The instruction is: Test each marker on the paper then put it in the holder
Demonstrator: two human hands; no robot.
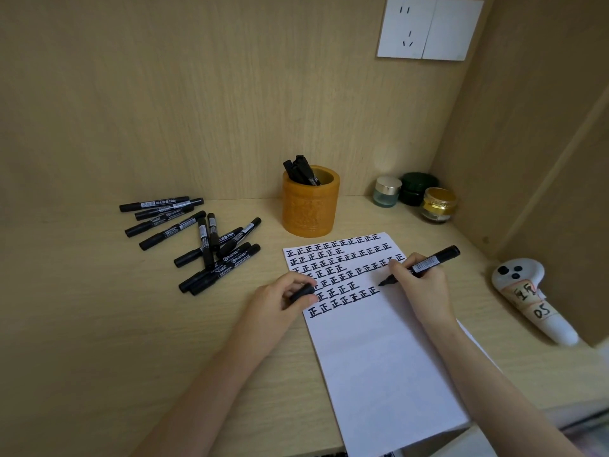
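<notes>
A white paper (379, 357) lies on the desk, its upper half filled with rows of black marks. My right hand (421, 285) grips an uncapped black marker (431, 260), tip down just above or touching the paper at the end of a row. My left hand (280, 300) rests on the paper's left edge and pinches the black cap (301, 293). An orange carved holder (310, 202) stands behind the paper with a few black markers (301, 169) in it. Several capped black markers (197, 239) lie scattered on the desk to the left.
Three small jars (415, 196) stand in the back right corner. A white controller with taped labels (530, 298) lies at the right, by the side wall. A white wall socket (428, 28) is on the back panel. The desk's front edge runs under the paper's lower end.
</notes>
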